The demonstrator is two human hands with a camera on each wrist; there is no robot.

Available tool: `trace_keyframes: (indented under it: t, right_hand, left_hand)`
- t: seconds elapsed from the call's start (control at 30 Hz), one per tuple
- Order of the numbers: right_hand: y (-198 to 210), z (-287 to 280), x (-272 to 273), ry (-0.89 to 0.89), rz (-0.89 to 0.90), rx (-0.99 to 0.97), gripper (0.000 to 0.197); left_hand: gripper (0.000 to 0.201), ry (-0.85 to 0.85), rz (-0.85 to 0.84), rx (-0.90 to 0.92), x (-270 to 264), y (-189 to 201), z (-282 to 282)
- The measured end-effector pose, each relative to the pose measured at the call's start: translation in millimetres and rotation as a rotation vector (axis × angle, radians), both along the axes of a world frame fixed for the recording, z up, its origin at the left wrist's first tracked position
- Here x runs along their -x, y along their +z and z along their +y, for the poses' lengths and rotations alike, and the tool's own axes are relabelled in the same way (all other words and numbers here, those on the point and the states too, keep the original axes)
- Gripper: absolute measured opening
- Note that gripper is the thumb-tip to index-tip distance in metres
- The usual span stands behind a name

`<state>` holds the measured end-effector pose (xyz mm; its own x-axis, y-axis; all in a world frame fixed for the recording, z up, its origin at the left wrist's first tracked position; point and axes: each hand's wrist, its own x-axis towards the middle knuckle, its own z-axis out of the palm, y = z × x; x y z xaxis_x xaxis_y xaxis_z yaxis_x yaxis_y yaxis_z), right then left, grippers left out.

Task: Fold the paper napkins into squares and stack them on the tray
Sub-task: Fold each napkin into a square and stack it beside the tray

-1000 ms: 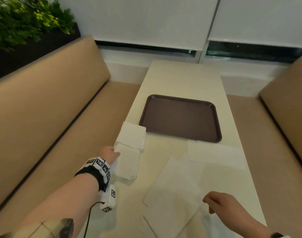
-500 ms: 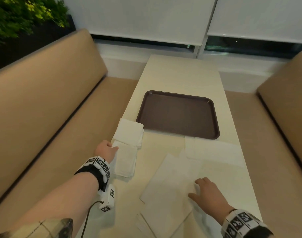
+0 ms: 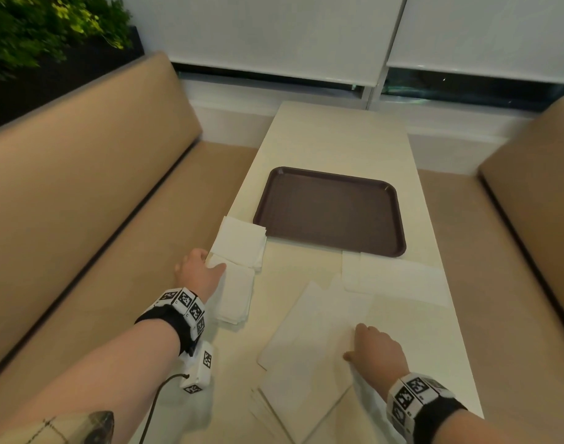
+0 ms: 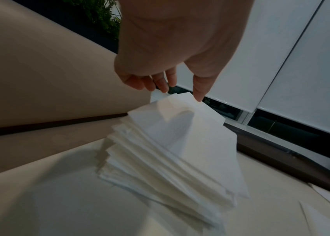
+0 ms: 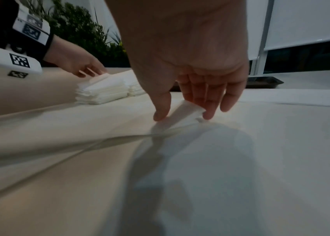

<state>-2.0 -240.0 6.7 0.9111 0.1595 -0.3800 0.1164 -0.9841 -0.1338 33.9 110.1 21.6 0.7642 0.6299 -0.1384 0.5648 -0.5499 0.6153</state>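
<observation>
The brown tray [image 3: 330,216] lies bare in the middle of the table. Two stacks of folded white napkins stand left of it: a far stack [image 3: 240,240] and a near stack [image 3: 236,296]. My left hand [image 3: 215,264] is at the near stack's far left corner. In the left wrist view its thumb [image 4: 199,94] and fingers [image 4: 158,83] pinch the lifted corner of the top napkin [image 4: 180,127]. My right hand [image 3: 354,341] is curled down on an unfolded napkin [image 3: 306,331]. A small ridge of paper [image 5: 190,108] rises between its thumb and fingertips.
Another flat napkin [image 3: 399,278] lies just in front of the tray on the right, and more sheets [image 3: 284,408] overlap near the table's front edge. Tan bench seats [image 3: 82,193] flank the narrow table. A planter [image 3: 43,30] sits at the far left.
My right hand moved forward onto the unfolded napkin and curled its fingers down on it. The left hand stayed at the near stack's corner.
</observation>
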Motion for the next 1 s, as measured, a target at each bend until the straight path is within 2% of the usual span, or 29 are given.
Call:
trace_keyframes:
  t: [0.17, 0.23, 0.33, 0.4, 0.47, 0.53, 0.6, 0.67, 0.77, 0.83, 0.9, 1.0]
  right_hand:
    - [3.1, -9.7, 2.6, 0.172, -0.078, 0.044, 0.003]
    - [-0.2, -13.6, 3.1, 0.152, -0.064, 0.000, 0.010]
    - [1.5, -17.7, 1.7, -0.086, -0.014, -0.310, 0.017]
    - [10.0, -21.0, -0.7, -0.209, 0.014, -0.542, 0.015]
    - [22.6, -26.0, -3.8, -0.256, 0.033, -0.709, 0.014]
    - [37.8, -32.0, -6.7, -0.255, 0.066, -0.829, 0.014]
    - [52.2, -37.8, -11.1, -0.244, 0.098, -0.896, 0.014]
    - [65.3, -41.9, -15.0, -0.265, 0.084, -0.949, 0.011]
    - [77.3, -46.4, -17.8, -0.435, 0.041, -1.150, 0.002]
    - [79.6, -47.3, -15.6, -0.554, 0.175, -1.302, 0.010]
    - [78.1, -46.3, -11.3, -0.541, 0.251, -1.277, 0.015]
    - [72.1, -44.0, -7.9, -0.506, 0.141, -1.156, 0.012]
  left_hand:
    - [0.039, -0.015, -0.081, -0.185, 9.8, 20.9, -18.8]
    - [0.036, -0.080, -0.154, -0.217, 9.3, 29.7, -28.5]
    - [0.026, -0.252, -0.290, -0.213, 7.5, 41.5, -53.5]
    - [0.021, -0.430, -0.346, -0.105, 9.3, 47.2, -76.9]
    - [0.026, -0.674, -0.236, 0.030, 15.7, 51.1, -104.1]
    - [0.039, -0.887, -0.002, 0.130, 23.0, 51.7, -132.0]
    - [0.037, -0.966, 0.127, 0.209, 27.4, 48.4, -153.3]
    - [0.016, -0.941, 0.144, 0.293, 28.6, 46.0, -165.8]
    - [0.020, -0.797, 0.112, 0.470, 26.6, 46.8, -174.4]
    - [0.015, -0.668, 0.075, 0.699, 26.2, 51.2, -178.9]
    - [0.010, -0.593, 0.067, 0.857, 25.7, 55.6, -184.2]
    - [0.017, -0.555, 0.086, 1.003, 23.2, 58.9, -192.4]
